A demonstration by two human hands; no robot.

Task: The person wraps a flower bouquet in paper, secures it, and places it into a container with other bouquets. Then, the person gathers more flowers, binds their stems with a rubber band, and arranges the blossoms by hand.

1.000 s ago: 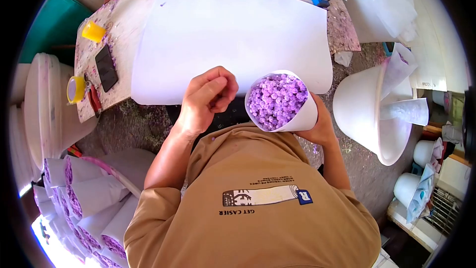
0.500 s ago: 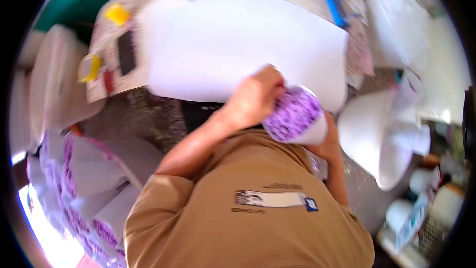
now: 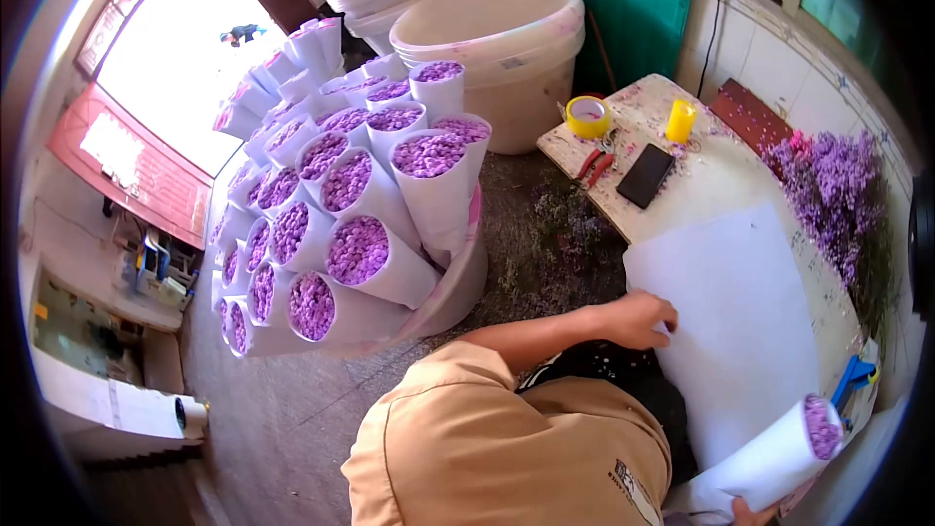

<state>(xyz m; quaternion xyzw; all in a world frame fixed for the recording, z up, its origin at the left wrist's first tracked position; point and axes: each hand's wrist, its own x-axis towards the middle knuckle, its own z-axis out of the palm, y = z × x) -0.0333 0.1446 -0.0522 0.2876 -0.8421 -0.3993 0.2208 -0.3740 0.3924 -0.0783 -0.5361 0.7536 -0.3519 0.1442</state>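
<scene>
My left hand [image 3: 638, 319] is closed over the near-left edge of a white sheet of paper [image 3: 735, 321] on the table, its fingertips curled together. Whatever is between those fingertips is too small to make out. Down at the lower right, my right hand [image 3: 755, 514] is partly cut off by the frame. It grips a bunch of purple flowers wrapped in white paper [image 3: 760, 463], which lies tilted with its flower end toward the upper right.
A large tub [image 3: 467, 282] of similar paper-wrapped bunches stands at left. The table [image 3: 638, 107] bears yellow tape [image 3: 587, 117], another yellow roll [image 3: 681, 121], red-handled pruners [image 3: 596, 168], a phone [image 3: 646, 175] and a blue tool [image 3: 853, 380]. Loose purple flowers [image 3: 833, 195] lie at right.
My view has swung left toward the tub of bunches. My left hand has come away from the wrapped bunch to the paper's edge; the bunch stays in my right hand.
</scene>
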